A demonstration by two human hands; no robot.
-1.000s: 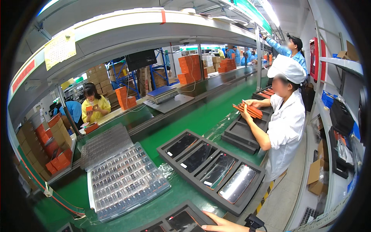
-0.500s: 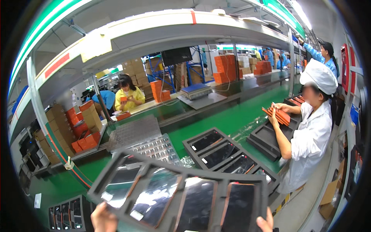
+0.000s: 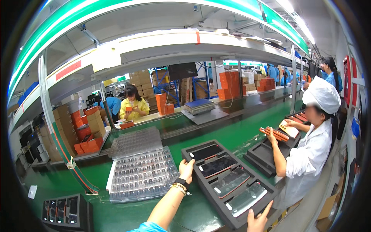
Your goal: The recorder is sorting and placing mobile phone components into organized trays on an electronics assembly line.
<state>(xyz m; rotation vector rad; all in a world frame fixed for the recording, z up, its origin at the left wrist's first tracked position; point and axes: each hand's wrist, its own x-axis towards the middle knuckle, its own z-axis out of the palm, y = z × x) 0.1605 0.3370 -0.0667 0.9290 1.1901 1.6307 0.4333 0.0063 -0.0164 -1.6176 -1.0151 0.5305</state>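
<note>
- Black foam tray (image 3: 232,181) is held at two opposite edges, so it stays level on the green tabletop (image 3: 201,216); four phones (image 3: 226,179) lie screen-up in its slots, so a level hold keeps them seated.
- Left hand (image 3: 186,170) is closed on the tray's far-left edge, fingers curled over the rim, thumb on the side; a watch and bead bracelet (image 3: 180,186) are worn on that wrist.
- Right hand (image 3: 258,221) is set against the tray's near-right edge with fingers spread; a full grip cannot be told, as the palm is cut by the lower frame edge.
- Clear plastic tray (image 3: 143,174) of small parts lies just beside the left hand, so that side is tight.
- Another empty-looking black tray stack (image 3: 266,152) sits close past the far-right end, in front of a co-worker in a white coat and cap (image 3: 309,154) who holds orange strips (image 3: 275,134).
- Small black tray (image 3: 62,208) is well apart at lower left.
- Scale (image 3: 199,106) and orange boxes (image 3: 230,85) are seen on the far bench.
</note>
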